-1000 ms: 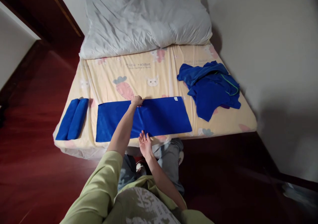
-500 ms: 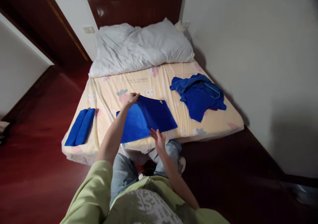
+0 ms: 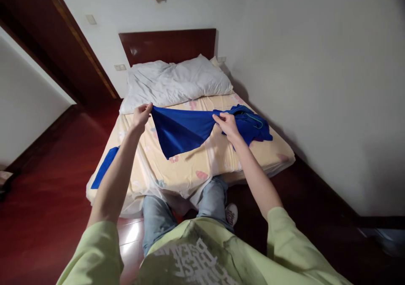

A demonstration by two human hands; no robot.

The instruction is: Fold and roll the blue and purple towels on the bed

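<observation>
A plain blue cloth (image 3: 183,129) is stretched between my two hands above the bed, its lower edge hanging in a point. My left hand (image 3: 142,116) pinches the cloth's upper left corner. At the other end, my right hand (image 3: 227,125) grips its upper right corner between thumb and fingers. Just behind and right of that hand lies a crumpled heap of blue fabric (image 3: 256,129) with a thin green line on it. A folded blue cloth (image 3: 105,169) rests at the bed's left edge, partly hidden by my left forearm.
The bed (image 3: 186,171) has a cream patterned sheet under a thin, clear-looking cover. A pale grey pillow or quilt (image 3: 177,82) lies against the dark wooden headboard (image 3: 167,47). My legs stand against the bed's front edge. A wall (image 3: 316,87) runs along the right.
The blue cloth has been lifted off the bed and unfolded into a stretched span. My right hand, open before, has risen and taken a corner. My left hand has moved left.
</observation>
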